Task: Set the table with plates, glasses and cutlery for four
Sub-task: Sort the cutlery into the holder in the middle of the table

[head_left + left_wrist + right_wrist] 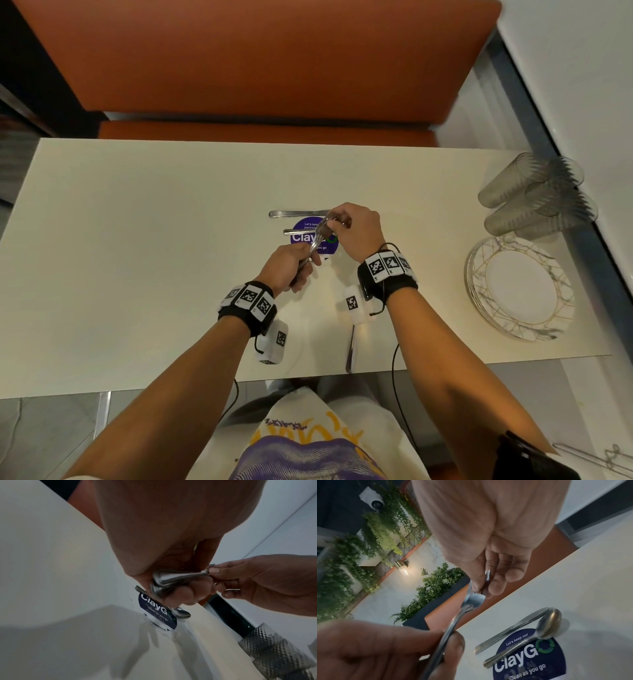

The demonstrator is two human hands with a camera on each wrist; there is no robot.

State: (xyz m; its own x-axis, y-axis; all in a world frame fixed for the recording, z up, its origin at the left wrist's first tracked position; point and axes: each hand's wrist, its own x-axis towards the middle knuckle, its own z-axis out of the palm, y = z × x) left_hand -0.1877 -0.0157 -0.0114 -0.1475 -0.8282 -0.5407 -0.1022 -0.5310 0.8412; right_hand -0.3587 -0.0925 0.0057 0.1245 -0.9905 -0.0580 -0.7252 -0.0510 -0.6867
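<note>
Gripping a bundle of cutlery [317, 238] by the handles, the left hand [287, 269] holds it above the bench [137, 240]; the right hand [356, 229] pinches the fork end. A knife [511, 628] and spoon [539, 627] lie by the sticker [539, 660]; plates [520, 291] and glasses [534, 198] stand far right.

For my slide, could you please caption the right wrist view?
Both hands grip a bundle of forks above a knife and spoon.

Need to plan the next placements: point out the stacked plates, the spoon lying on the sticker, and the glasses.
stacked plates [520, 291], head view, top plate's centre
spoon [548, 623], right wrist view, bowl
glasses [507, 186], head view, one glass's side
</note>
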